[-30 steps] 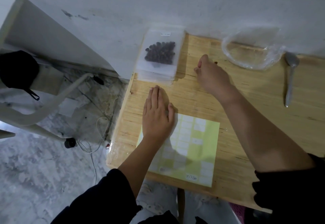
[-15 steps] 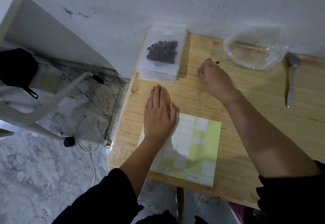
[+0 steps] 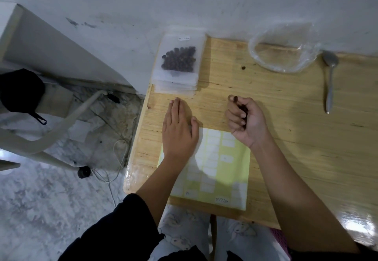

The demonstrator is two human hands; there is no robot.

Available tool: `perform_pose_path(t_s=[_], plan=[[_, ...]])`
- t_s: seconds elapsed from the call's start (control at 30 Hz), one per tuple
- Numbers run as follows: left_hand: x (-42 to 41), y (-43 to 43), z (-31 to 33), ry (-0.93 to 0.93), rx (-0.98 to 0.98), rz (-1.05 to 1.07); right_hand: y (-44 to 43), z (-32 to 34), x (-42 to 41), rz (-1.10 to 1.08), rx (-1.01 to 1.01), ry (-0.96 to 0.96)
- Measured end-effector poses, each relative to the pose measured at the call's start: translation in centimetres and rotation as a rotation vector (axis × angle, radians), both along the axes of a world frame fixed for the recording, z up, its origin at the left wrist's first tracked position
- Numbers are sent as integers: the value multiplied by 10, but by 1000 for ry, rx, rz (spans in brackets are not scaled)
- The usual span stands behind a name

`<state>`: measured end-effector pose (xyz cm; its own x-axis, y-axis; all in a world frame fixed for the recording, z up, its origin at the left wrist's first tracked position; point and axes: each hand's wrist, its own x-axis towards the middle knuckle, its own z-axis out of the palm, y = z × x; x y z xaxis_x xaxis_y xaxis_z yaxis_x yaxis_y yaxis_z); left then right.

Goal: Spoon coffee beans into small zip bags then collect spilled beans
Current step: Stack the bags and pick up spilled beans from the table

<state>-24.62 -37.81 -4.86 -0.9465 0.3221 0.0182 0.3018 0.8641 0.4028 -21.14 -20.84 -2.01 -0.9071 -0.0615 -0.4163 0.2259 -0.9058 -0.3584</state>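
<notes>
Pulled back, right hand (image 3: 247, 120) clenches small dark coffee beans (image 3: 243, 108); left hand (image 3: 180, 130) lies flat.

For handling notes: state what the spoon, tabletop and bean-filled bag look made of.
Spoon: likely metal, dull grey sheen.
Tabletop: wood, probably varnished; grain lines and a glare patch.
Bean-filled bag: clear, slightly frosted plastic; beans show through.

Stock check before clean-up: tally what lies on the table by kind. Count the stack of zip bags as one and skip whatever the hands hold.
Spoon: 1
Label sheet: 1
Large clear bag: 1
Stack of zip bags: 1
Loose bean: 1
Total: 5
</notes>
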Motion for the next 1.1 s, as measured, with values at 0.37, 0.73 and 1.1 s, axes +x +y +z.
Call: perform_pose_path(t_s=[0.37,0.73,1.1], plan=[[0,1,-2,11,-12,1,8,-1,11,-81,46,7],[1,2,0,9,-11,9,18,9,8,-101,673,-275],[1,1,0,-6,11,10,5,16,-34,590,2111,-186]])
